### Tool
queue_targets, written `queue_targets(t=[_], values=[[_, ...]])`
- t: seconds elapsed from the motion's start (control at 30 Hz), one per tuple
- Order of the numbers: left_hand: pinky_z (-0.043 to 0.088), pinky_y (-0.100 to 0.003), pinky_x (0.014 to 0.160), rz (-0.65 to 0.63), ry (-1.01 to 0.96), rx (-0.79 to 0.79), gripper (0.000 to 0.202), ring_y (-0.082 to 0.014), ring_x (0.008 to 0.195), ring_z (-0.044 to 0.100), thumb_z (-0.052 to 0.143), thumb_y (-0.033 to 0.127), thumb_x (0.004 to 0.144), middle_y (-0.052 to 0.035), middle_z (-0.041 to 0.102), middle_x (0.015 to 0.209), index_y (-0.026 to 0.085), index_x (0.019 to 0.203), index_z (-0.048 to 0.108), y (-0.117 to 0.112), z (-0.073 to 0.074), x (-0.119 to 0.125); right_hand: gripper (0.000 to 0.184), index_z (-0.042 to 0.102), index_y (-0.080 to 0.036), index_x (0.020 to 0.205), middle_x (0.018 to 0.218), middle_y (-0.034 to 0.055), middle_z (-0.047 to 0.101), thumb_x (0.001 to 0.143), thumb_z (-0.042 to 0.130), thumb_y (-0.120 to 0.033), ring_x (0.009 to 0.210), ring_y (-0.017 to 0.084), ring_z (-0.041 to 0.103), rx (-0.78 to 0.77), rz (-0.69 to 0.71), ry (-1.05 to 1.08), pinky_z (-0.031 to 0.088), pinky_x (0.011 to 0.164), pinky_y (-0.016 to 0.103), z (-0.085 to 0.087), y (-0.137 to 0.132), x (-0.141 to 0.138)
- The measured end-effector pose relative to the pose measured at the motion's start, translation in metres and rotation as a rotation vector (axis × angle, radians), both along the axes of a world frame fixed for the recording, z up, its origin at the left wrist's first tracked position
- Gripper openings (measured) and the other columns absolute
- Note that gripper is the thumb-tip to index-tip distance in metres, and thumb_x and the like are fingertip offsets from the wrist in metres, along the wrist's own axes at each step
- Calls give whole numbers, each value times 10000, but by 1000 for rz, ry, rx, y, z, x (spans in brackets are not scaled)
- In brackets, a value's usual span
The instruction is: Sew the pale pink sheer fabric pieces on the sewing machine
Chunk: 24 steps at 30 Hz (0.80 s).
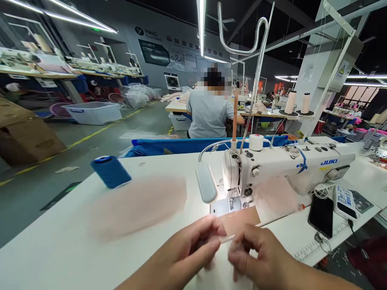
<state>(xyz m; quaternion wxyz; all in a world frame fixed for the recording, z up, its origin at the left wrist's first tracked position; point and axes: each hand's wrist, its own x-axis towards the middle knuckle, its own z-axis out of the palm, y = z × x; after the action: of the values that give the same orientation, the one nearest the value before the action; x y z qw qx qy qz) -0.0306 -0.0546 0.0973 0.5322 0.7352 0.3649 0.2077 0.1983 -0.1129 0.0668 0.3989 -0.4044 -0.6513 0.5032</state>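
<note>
A thin pale strip (227,239) stretches between my two hands in front of the sewing machine (281,165). The thumb and fingers of my left hand (193,245) are closed on its left end. My right hand (256,251) pinches the other end, fingers curled in. Just beyond them, a tan flat piece (240,219) lies by the lit needle plate (220,207). Pale pink fabric (275,195) rests under the machine's arm. To the left is another pale pink fabric piece (142,207), smeared by blur.
A blue thread cone (111,172) stands at the table's left edge. A phone (321,215), a white box-like device (344,201) and keys (323,241) lie at the right. A grey lamp head (206,183) hangs beside the needle. Ahead, a person (208,110) sits facing away.
</note>
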Motion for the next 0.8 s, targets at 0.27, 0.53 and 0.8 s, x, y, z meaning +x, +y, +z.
queue_targets(t=[0.27,0.53,0.8], values=[[318,-261,651,35,26,-279,297,-162,698,466,710,453,767,67,532,721,224,938,629,30,-16,19,400,559,-240,900,770,-4,719,1033,648,-606,691,163,568,-92,-85,-97,423,704,275,-13,35,28],[329,-279,604,141,38,-139,304,-158,637,423,590,537,790,76,432,658,261,737,472,32,-36,34,176,680,-231,944,881,-18,682,884,819,-322,829,188,626,-91,-15,-267,493,762,285,0,63,27],[362,-274,587,190,38,-79,439,-173,640,466,608,654,863,39,521,658,234,736,597,29,-43,33,87,685,-227,943,892,2,697,926,734,-296,811,194,624,40,-158,-318,480,703,286,-23,65,12]])
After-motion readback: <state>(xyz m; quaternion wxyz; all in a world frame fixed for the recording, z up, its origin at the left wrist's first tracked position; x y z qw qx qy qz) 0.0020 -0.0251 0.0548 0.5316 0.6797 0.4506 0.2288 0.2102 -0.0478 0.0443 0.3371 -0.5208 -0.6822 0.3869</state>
